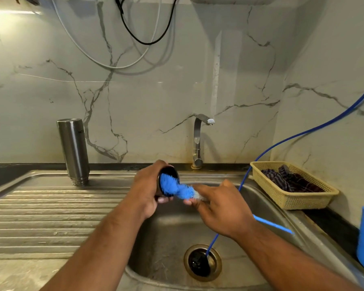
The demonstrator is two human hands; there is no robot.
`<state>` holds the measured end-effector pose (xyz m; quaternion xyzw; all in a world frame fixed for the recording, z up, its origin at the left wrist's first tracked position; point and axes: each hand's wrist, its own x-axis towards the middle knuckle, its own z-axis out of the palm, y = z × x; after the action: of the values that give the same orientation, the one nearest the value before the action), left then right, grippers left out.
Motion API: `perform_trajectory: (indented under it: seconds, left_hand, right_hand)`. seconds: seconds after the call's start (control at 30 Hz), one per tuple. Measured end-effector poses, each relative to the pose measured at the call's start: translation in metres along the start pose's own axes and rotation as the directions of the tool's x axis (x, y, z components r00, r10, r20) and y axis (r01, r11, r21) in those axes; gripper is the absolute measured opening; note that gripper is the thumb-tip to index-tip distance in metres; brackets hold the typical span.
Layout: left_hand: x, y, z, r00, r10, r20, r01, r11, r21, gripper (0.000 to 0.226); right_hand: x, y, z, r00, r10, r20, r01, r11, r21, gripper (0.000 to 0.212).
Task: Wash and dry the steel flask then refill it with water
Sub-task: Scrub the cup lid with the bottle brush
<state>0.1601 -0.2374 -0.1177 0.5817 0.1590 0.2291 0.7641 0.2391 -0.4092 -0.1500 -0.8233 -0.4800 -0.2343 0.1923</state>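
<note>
Around the steel sink basin (166,238)
A cylindrical steel flask (73,151) is standing on the ribbed steel drainboard (51,217) to its left, a curved steel tap (198,141) is rising behind, a cream plastic basket (303,201) is sitting to the right, and a blue bristle brush (172,184) is poking into a round black cap (169,171) above.

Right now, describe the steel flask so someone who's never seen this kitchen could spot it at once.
Start at the steel sink and look left across its ribbed drainboard to the back edge by the marble wall. There the steel flask stands alone, mouth down on its threaded neck. It is the only tall plain metal cylinder; the tap to its right is thin and curved.
</note>
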Motion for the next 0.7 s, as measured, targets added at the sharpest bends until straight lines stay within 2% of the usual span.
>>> perform_trajectory:
  seconds: [0.03, 0.1, 0.17, 0.23, 0.3, 0.37, 0.47, 0.53, 0.57, 0.63, 0.7]
  left_hand:
    - [0.000, -0.001, 0.004, 0.997, -0.010, -0.081, 0.004, 0.997, -0.073, 0.025]
    - [-0.001, -0.005, 0.011, 0.977, -0.014, -0.211, -0.007, 0.995, -0.095, 0.026]
    - [0.001, -0.009, 0.015, 0.951, 0.059, -0.303, -0.069, 0.997, -0.022, 0.028]
    - [0.004, -0.011, 0.015, 0.925, 0.173, -0.339, -0.152, 0.985, 0.086, 0.030]
    - [0.008, -0.010, 0.013, 0.893, 0.291, -0.343, -0.203, 0.941, 0.271, 0.030]
    - [0.011, -0.006, 0.009, 0.874, 0.399, -0.278, -0.231, 0.843, 0.486, 0.025]
    - [0.009, -0.001, 0.006, 0.874, 0.471, -0.118, -0.317, 0.737, 0.597, 0.020]
    - [0.007, 0.001, 0.002, 0.866, 0.498, -0.041, -0.379, 0.709, 0.595, 0.020]
    - [0.006, 0.002, 0.000, 0.870, 0.493, -0.003, -0.411, 0.728, 0.549, 0.023]
    - [0.006, 0.001, -0.002, 0.898, 0.438, 0.043, -0.423, 0.832, 0.359, 0.033]
    - [0.006, 0.001, 0.000, 0.933, 0.358, 0.031, -0.358, 0.916, 0.179, 0.034]
  right_hand:
    - [0.001, -0.006, 0.000, 1.000, 0.000, -0.029, -0.002, 0.998, -0.055, 0.045]
    - [0.001, -0.020, -0.004, 0.999, 0.005, -0.048, -0.016, 0.977, -0.212, 0.040]
    - [0.002, -0.028, -0.007, 0.998, 0.033, -0.050, -0.047, 0.952, -0.303, 0.046]
    - [0.004, -0.031, -0.010, 0.996, 0.079, -0.049, -0.091, 0.934, -0.347, 0.060]
    - [0.004, -0.027, -0.009, 0.992, 0.097, -0.080, -0.121, 0.913, -0.389, 0.068]
    - [0.004, -0.022, -0.008, 0.989, 0.108, -0.098, -0.138, 0.906, -0.401, 0.067]
    - [0.004, -0.024, -0.008, 0.990, 0.139, -0.019, -0.139, 0.957, -0.255, 0.059]
    - [0.004, -0.026, -0.008, 0.982, 0.187, 0.021, -0.184, 0.977, -0.109, 0.053]
    - [0.004, -0.027, -0.008, 0.975, 0.221, 0.030, -0.219, 0.974, -0.053, 0.052]
    - [0.004, -0.026, -0.011, 0.970, 0.238, 0.050, -0.237, 0.971, -0.036, 0.051]
    - [0.002, -0.025, -0.015, 0.981, 0.191, 0.023, -0.188, 0.976, -0.111, 0.052]
